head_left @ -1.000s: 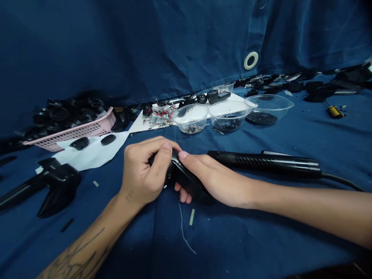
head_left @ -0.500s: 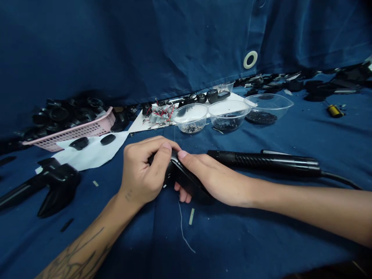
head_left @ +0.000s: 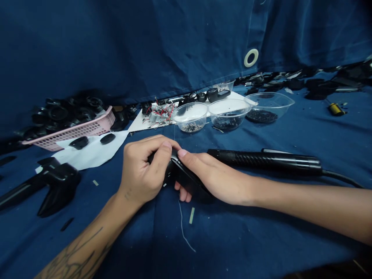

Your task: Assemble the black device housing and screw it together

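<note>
Both of my hands are closed around a black plastic housing (head_left: pixel 188 179) held above the blue cloth. My left hand (head_left: pixel 147 166) wraps its upper left end, thumb on top; the palm and fingers hide much of that end. My right hand (head_left: pixel 207 170) grips the other side, its thumb near my left fingers and its fingertips showing underneath. A black electric screwdriver (head_left: pixel 276 162) with a cord lies behind my right forearm. To the left rests a black T-shaped plastic casing (head_left: pixel 59 180).
A pink basket (head_left: pixel 78 131) of black parts stands at the back left beside white paper (head_left: pixel 95 157). Clear bowls (head_left: pixel 190 116) with small screws and bits line the back, near wired motors (head_left: pixel 161 113). A yellow-and-black part (head_left: pixel 335 109) lies far right.
Almost nothing differs; both hands keep the same hold on the black housing, and the view has shifted very slightly.
</note>
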`<state>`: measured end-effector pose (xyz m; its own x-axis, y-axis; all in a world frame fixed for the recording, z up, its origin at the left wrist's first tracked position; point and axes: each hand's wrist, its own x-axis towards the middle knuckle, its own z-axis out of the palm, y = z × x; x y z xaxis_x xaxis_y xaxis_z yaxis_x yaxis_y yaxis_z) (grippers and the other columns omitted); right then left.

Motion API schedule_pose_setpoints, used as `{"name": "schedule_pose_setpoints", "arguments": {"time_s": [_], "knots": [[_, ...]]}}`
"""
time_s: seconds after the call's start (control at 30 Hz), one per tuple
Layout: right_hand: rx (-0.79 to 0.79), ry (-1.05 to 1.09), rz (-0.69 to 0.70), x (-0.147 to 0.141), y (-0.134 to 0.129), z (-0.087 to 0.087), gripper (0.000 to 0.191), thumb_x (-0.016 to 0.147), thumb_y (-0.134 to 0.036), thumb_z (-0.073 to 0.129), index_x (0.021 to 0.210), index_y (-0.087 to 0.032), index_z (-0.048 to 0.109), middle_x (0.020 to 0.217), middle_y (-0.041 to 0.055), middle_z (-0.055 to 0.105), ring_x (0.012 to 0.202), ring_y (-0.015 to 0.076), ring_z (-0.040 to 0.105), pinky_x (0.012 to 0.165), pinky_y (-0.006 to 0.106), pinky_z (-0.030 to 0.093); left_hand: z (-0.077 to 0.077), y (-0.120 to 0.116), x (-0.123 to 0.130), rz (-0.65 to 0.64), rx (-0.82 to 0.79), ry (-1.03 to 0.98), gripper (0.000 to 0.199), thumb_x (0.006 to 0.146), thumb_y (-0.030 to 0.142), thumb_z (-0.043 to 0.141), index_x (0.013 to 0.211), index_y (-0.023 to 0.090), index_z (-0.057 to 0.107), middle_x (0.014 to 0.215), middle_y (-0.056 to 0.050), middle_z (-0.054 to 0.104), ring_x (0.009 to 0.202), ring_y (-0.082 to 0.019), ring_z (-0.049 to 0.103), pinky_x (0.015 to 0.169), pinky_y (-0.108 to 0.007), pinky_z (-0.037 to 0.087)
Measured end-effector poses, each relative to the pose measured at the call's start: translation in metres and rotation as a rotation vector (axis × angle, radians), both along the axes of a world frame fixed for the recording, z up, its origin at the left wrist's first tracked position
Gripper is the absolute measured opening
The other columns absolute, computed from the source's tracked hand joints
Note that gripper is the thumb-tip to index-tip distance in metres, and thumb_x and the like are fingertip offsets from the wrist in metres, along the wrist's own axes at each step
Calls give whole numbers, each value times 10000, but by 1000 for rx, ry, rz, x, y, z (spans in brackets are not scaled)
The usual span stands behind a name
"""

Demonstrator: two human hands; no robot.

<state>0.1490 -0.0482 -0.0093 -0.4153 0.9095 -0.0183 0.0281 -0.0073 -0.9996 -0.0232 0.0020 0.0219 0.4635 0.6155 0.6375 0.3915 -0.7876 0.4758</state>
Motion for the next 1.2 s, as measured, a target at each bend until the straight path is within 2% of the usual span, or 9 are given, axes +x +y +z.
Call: {"name": "schedule_pose_setpoints", "arguments": {"time_s": [1.2], "knots": [[-21, -17, 6, 1, 0, 1, 847, 1067, -772, 243, 887, -74, 690, 798, 136, 731, 734, 180, 721, 812, 294, 586, 3, 0, 1, 6, -68, 15, 297, 935, 190, 523, 771, 204, 769, 801, -5, 771, 749, -186, 696, 695, -330, 505]]}}
